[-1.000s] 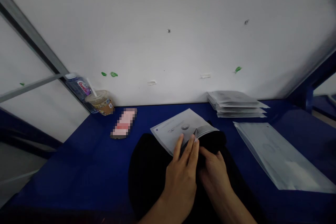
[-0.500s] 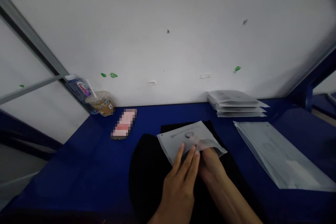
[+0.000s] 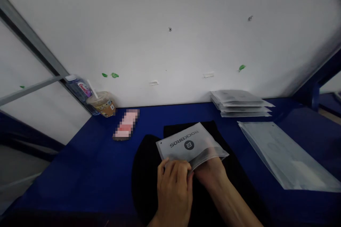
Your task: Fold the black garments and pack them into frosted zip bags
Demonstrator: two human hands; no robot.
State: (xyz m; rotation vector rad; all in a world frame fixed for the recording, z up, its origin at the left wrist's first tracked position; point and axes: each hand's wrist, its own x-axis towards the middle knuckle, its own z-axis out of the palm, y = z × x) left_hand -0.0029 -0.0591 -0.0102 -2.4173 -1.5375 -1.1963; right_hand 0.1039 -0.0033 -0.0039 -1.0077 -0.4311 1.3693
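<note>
A frosted plastic zip bag (image 3: 183, 142) with a dark ROCKBROS print lies tilted over a folded black cloth item (image 3: 149, 170). Its mouth gapes on the side toward me. My left hand (image 3: 174, 184) has its fingers curled over the near left edge of the bag and grips it. My right hand (image 3: 211, 172) reaches into the mouth, palm partly turned up. Through the plastic its fingers show faintly, stretched out toward the far right corner. Nothing can be made out in that hand.
A stack of similar frosted bags (image 3: 241, 104) stands by the wall. Another large frosted bag (image 3: 287, 156) lies at the right on the blue table (image 3: 87, 170). At the back left are a pixelated phone (image 3: 126, 124), a drink cup (image 3: 103, 104) and a bottle (image 3: 78, 88).
My left hand has gone from flat, stretched fingers to curling round the bag's near edge. My right hand has pushed deeper into the bag, and the bag's print now shows more clearly.
</note>
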